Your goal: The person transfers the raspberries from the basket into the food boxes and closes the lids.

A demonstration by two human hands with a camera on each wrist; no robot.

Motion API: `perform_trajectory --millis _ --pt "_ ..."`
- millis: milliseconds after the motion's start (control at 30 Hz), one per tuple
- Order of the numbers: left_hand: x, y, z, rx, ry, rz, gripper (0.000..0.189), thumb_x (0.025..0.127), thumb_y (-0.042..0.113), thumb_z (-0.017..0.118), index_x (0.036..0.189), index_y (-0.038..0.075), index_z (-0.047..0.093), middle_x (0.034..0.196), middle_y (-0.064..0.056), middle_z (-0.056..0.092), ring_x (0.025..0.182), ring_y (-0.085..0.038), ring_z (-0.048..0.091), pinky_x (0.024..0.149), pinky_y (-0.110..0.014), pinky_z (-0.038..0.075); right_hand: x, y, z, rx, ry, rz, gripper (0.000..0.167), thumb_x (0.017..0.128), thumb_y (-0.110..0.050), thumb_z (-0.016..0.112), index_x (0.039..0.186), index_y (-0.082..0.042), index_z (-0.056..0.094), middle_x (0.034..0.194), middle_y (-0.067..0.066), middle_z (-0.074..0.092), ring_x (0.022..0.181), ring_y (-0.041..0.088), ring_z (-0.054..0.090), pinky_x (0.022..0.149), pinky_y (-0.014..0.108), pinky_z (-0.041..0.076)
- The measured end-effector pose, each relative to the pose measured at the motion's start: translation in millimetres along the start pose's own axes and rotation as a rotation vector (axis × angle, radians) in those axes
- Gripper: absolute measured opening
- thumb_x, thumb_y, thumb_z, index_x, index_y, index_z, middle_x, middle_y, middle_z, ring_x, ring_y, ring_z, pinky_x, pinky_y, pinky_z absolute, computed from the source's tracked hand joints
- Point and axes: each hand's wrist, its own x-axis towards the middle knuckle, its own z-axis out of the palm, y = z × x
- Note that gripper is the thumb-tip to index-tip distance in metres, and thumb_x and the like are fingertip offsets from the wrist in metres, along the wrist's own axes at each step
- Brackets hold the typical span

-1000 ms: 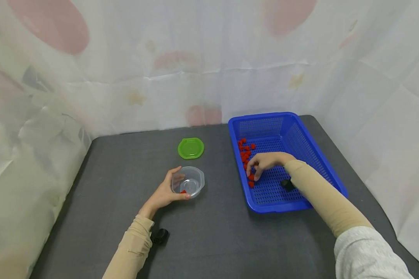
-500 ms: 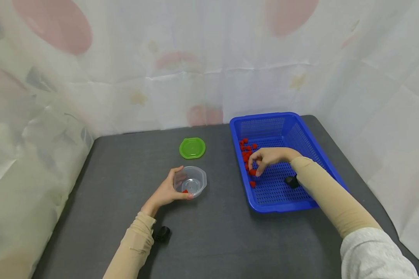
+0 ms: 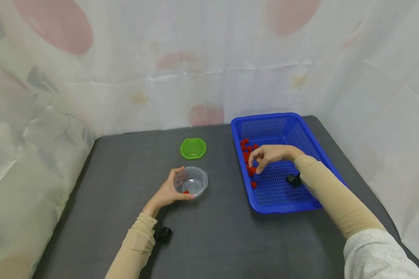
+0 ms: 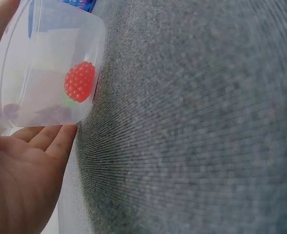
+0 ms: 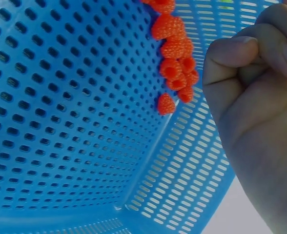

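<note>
While your left hand (image 3: 166,193) grips the clear container (image 3: 192,179) near the centre of the head frame, thumb and fingers apart and clamped on its sides, 1 red berry (image 4: 80,82) lies inside at the bottom. To the right of centre you have the blue basket (image 3: 279,209), its heap of berries (image 3: 246,155) strung along the left wall, touching one another in places; 1 lone berry (image 3: 253,185) sits a little below them. Your right hand (image 3: 273,153) reaches down into that basket, fingers bent, with thumb and fingertips at a nearby berry (image 3: 252,171) by the left wall. I cannot tell whether they are clamped on it, since your right wrist view cuts the hand off at the right edge. Above your container in the head frame, the green lid (image 3: 193,148) lies flat on the dark table (image 3: 209,240), just apart from it.
</note>
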Motion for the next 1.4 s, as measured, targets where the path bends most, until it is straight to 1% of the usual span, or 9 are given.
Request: perform_trajectory --millis 167,233,367,433,600,800,1033,1233,1400 --pt "3.2 -7.8 -1.0 -0.027 -0.016 0.022 0.107 0.066 0.019 0.085 0.146 0.006 0.015 0.144 -0.024 0.038 0.135 -0.039 0.036 0.109 -0.053 0.028 -1.9 -6 -3 0.018 0.001 -0.026 0.028 0.081 -0.011 0.069 0.106 0.000 0.061 0.056 -0.004 0.038 0.053 0.009 0.040 0.079 0.042 0.048" --pt "6.5 -14.9 -0.6 -0.029 -0.013 0.028 0.108 0.065 0.020 0.085 0.146 0.008 0.015 0.143 -0.023 0.039 0.135 -0.037 0.036 0.109 -0.053 0.028 -2.7 -9 -3 0.016 0.002 -0.027 0.026 0.082 -0.012 0.069 0.105 -0.002 0.062 0.057 -0.004 0.037 0.053 0.009 0.039 0.078 0.039 0.048" --pt "12.7 -29.7 0.8 -0.028 -0.005 0.034 0.108 0.064 0.022 0.086 0.146 0.015 0.016 0.143 -0.019 0.041 0.136 -0.033 0.036 0.110 -0.052 0.029 -3.5 -15 -3 -0.002 0.002 -0.042 0.029 0.081 -0.014 0.070 0.107 -0.002 0.061 0.058 -0.004 0.037 0.053 0.009 0.037 0.071 0.032 0.046" --pt "13.7 -32.2 1.3 -0.028 0.000 0.037 0.107 0.064 0.023 0.087 0.145 0.017 0.017 0.143 -0.017 0.042 0.136 -0.031 0.037 0.110 -0.050 0.029 -4.2 -20 -3 -0.006 0.007 -0.055 0.030 0.081 -0.015 0.070 0.107 -0.002 0.061 0.058 -0.003 0.037 0.053 0.010 0.036 0.070 0.031 0.045" --pt "13.9 -33.3 1.9 -0.020 0.009 0.042 0.108 0.062 0.029 0.087 0.144 0.018 0.019 0.141 -0.013 0.044 0.135 -0.029 0.039 0.109 -0.050 0.031 -4.6 -32 -5 -0.004 0.025 -0.090 0.028 0.080 -0.013 0.070 0.105 -0.004 0.061 0.059 -0.003 0.036 0.054 0.011 0.036 0.068 0.030 0.043" --pt "12.8 -33.0 1.0 -0.011 0.014 0.033 0.109 0.061 0.030 0.088 0.144 0.018 0.019 0.141 -0.013 0.045 0.134 -0.030 0.039 0.109 -0.050 0.031 0.2 -51 -8 -0.012 0.028 -0.137 0.028 0.080 -0.012 0.071 0.104 -0.004 0.061 0.060 -0.003 0.033 0.055 0.011 0.034 0.064 0.028 0.040" --pt "12.5 -31.2 0.9 -0.002 0.009 0.025 0.109 0.062 0.030 0.087 0.145 0.018 0.018 0.141 -0.012 0.044 0.135 -0.029 0.038 0.109 -0.051 0.030 10.4 -70 -10 -0.045 0.021 -0.186 0.028 0.081 -0.015 0.071 0.105 -0.006 0.061 0.059 -0.002 0.034 0.051 0.013 0.033 0.064 0.032 0.042" --pt "12.7 -30.1 1.0 -0.012 0.012 0.017 0.108 0.061 0.030 0.087 0.144 0.019 0.019 0.141 -0.012 0.045 0.135 -0.029 0.039 0.109 -0.050 0.030 23.9 -84 -6 -0.048 -0.001 -0.223 0.032 0.080 -0.017 0.073 0.106 -0.004 0.061 0.060 -0.002 0.032 0.048 0.011 0.025 0.052 0.028 0.031" --pt "13.1 -31.0 1.2 -0.003 0.011 0.018 0.108 0.062 0.030 0.087 0.144 0.019 0.019 0.141 -0.012 0.045 0.135 -0.028 0.039 0.109 -0.050 0.030 35.4 -94 0 -0.031 -0.031 -0.261 0.033 0.079 -0.016 0.073 0.108 -0.004 0.061 0.060 -0.002 0.029 0.052 0.011 0.024 0.054 0.026 0.029"
